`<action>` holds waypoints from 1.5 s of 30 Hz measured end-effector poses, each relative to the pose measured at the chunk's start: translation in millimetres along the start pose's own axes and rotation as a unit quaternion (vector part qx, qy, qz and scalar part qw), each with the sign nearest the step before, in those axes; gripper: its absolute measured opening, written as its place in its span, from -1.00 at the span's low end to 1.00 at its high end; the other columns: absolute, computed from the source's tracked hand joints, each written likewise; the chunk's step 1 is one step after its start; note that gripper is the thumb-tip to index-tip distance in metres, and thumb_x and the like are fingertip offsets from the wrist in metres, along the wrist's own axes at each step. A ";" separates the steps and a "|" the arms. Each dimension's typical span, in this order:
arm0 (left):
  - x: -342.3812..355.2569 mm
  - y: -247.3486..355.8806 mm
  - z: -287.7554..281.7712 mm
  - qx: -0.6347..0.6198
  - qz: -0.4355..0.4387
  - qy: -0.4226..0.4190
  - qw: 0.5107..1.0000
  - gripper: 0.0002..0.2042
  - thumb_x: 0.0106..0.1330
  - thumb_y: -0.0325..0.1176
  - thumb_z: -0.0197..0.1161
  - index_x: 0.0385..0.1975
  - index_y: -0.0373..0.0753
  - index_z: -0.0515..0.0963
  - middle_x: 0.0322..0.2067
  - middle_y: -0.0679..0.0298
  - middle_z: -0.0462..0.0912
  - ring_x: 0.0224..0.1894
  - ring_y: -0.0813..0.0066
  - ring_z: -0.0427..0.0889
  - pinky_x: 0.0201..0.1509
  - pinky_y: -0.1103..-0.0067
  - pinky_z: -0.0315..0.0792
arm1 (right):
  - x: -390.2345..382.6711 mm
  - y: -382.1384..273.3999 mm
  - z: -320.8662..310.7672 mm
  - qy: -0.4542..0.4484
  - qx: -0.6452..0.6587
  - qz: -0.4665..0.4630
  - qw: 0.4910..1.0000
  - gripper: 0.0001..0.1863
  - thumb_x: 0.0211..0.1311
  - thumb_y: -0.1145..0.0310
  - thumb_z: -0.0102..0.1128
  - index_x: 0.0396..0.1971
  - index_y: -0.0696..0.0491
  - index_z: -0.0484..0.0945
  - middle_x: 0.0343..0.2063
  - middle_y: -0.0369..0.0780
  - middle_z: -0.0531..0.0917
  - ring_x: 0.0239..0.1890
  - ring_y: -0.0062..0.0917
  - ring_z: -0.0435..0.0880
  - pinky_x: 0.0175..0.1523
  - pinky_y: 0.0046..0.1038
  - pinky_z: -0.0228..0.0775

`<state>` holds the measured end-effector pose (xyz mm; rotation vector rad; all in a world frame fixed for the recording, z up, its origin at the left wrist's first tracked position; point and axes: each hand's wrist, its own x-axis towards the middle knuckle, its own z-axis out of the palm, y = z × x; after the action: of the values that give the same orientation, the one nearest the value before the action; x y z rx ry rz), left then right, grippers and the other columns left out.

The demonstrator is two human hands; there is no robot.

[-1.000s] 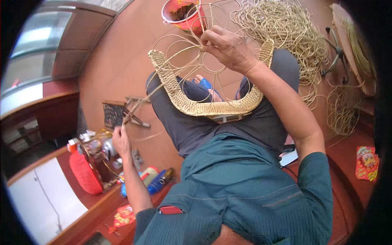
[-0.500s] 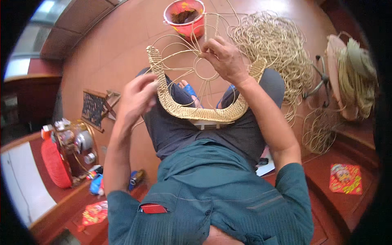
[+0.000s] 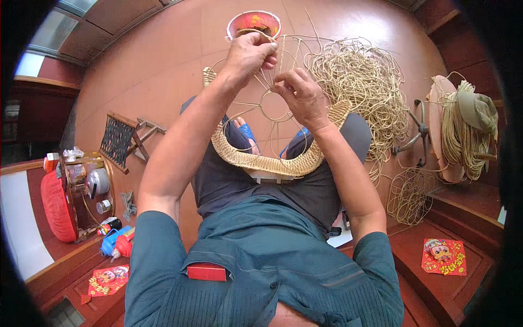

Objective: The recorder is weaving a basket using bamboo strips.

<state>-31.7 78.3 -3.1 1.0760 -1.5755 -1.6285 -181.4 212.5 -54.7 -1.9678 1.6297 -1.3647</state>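
Note:
A round wire frame with a small ring (image 3: 276,120) at its middle and several spokes rests across my lap. Tan cord is woven thickly into a curved band (image 3: 261,161) along the frame's near side and up both flanks. My left hand (image 3: 252,54) is raised over the far side, with thumb and fingers pinched on a strand of cord (image 3: 260,32) that arcs above it. Close to the spokes beside the ring, my right hand (image 3: 302,97) has its fingers curled and pinched. What lies between those fingertips is too small to make out.
Beyond the frame stands a red bucket (image 3: 254,23) with dark material inside. A large tangle of loose cord (image 3: 359,90) lies on the floor at right, near a metal-legged stand with coiled cord (image 3: 457,131). A wooden folding stool (image 3: 120,139) and red fan (image 3: 58,207) are at left.
My left hand has swung from the frame's left edge up and right to its far side, where it pinches a cord. The right hand stays near the spokes, slightly lower in view.

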 end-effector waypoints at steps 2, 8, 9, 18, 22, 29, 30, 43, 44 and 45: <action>6.2 1.1 5.9 -0.008 0.018 0.006 1.000 -0.85 0.50 -0.36 0.39 -0.17 -0.34 0.71 -0.37 0.27 0.77 -0.35 0.55 0.77 -0.27 0.59 0.70 | -2.3 0.2 -1.2 0.003 0.002 0.008 1.000 -0.82 0.31 0.28 0.53 -0.18 -0.07 0.71 -0.29 -0.21 0.67 -0.28 -0.22 0.77 -0.17 -0.22 0.60; -12.4 -3.5 4.6 0.356 0.234 0.103 0.899 -0.85 0.48 -0.36 0.41 -0.16 -0.32 0.74 -0.42 0.29 0.78 -0.37 0.62 0.76 -0.31 0.54 0.65 | -4.1 0.2 -3.8 0.005 -0.026 -0.018 0.999 -0.87 0.32 0.29 0.52 -0.20 -0.08 0.75 -0.28 -0.21 0.68 -0.27 -0.25 0.78 -0.17 -0.22 0.61; -23.2 -6.7 0.2 0.328 0.199 0.131 0.914 -0.82 0.49 -0.37 0.39 -0.09 -0.35 0.72 -0.36 0.25 0.79 -0.37 0.60 0.75 -0.33 0.54 0.64 | -4.1 -0.5 -3.8 0.009 -0.035 -0.024 0.999 -0.86 0.32 0.29 0.52 -0.20 -0.07 0.76 -0.28 -0.21 0.68 -0.26 -0.24 0.78 -0.17 -0.23 0.62; -83.3 -23.6 2.5 -0.103 -0.049 0.142 0.983 -0.55 0.49 -0.55 0.22 0.33 -0.49 0.39 0.12 0.04 0.68 -0.33 0.55 0.70 -0.39 0.66 0.61 | -3.6 2.6 -1.0 0.008 -0.030 -0.042 0.999 -0.86 0.32 0.30 0.52 -0.19 -0.05 0.75 -0.28 -0.20 0.67 -0.24 -0.23 0.78 -0.15 -0.23 0.62; -77.1 -38.7 0.2 -0.191 -0.124 0.091 0.969 -0.46 0.39 -0.58 0.25 0.38 -0.48 0.34 0.16 0.06 0.66 -0.34 0.57 0.68 -0.41 0.69 0.59 | -2.2 3.6 1.3 0.008 -0.035 -0.036 0.999 -0.87 0.34 0.30 0.50 -0.18 -0.06 0.76 -0.28 -0.20 0.66 -0.24 -0.23 0.78 -0.16 -0.22 0.62; -75.8 -21.5 7.7 -0.124 -0.106 -0.022 0.986 -0.25 0.29 -0.62 0.23 0.52 -0.51 0.16 0.12 0.01 0.66 -0.43 0.60 0.63 -0.53 0.73 0.48 | -2.4 -0.9 -2.7 -0.006 -0.034 -0.028 0.999 -0.88 0.36 0.30 0.48 -0.17 -0.07 0.76 -0.27 -0.20 0.65 -0.24 -0.22 0.77 -0.14 -0.21 0.61; -76.5 -19.0 9.1 -0.090 -0.110 -0.036 0.989 -0.22 0.30 -0.61 0.24 0.55 -0.52 0.11 0.11 0.00 0.67 -0.44 0.60 0.63 -0.53 0.73 0.47 | -2.1 1.3 -1.9 -0.003 -0.034 -0.032 0.999 -0.88 0.36 0.30 0.48 -0.17 -0.06 0.76 -0.27 -0.19 0.65 -0.24 -0.22 0.77 -0.14 -0.20 0.61; -99.1 -35.2 22.6 0.454 0.041 0.046 0.889 -0.56 0.30 -0.31 0.51 0.13 -0.32 0.57 -0.19 -0.02 0.80 -0.20 0.02 0.83 -0.08 0.19 0.66 | -2.8 0.4 -1.9 0.000 -0.025 -0.038 0.999 -0.91 0.36 0.38 0.42 -0.18 -0.03 0.73 -0.29 -0.16 0.67 -0.23 -0.17 0.76 -0.12 -0.19 0.60; -101.5 -35.5 27.0 0.487 0.056 0.061 0.869 -0.63 0.33 -0.29 0.48 0.06 -0.26 0.58 -0.17 0.00 0.79 -0.18 -0.07 0.81 -0.05 0.14 0.65 | -3.1 0.9 -1.8 0.000 -0.025 -0.037 0.999 -0.91 0.36 0.38 0.42 -0.18 -0.03 0.73 -0.29 -0.16 0.67 -0.23 -0.17 0.76 -0.12 -0.19 0.60; -102.6 -35.9 30.4 0.519 0.071 0.075 0.848 -0.70 0.35 -0.27 0.45 -0.01 -0.20 0.60 -0.15 0.02 0.78 -0.17 -0.15 0.79 -0.03 0.09 0.65 | -2.8 2.1 -1.7 0.000 -0.016 -0.047 0.999 -0.89 0.34 0.38 0.42 -0.18 -0.03 0.73 -0.29 -0.15 0.66 -0.23 -0.16 0.76 -0.12 -0.18 0.60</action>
<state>-6.1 185.7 -26.5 1.4775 -2.4030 -0.4638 -183.9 214.8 -56.6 -2.0867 1.5879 -1.3803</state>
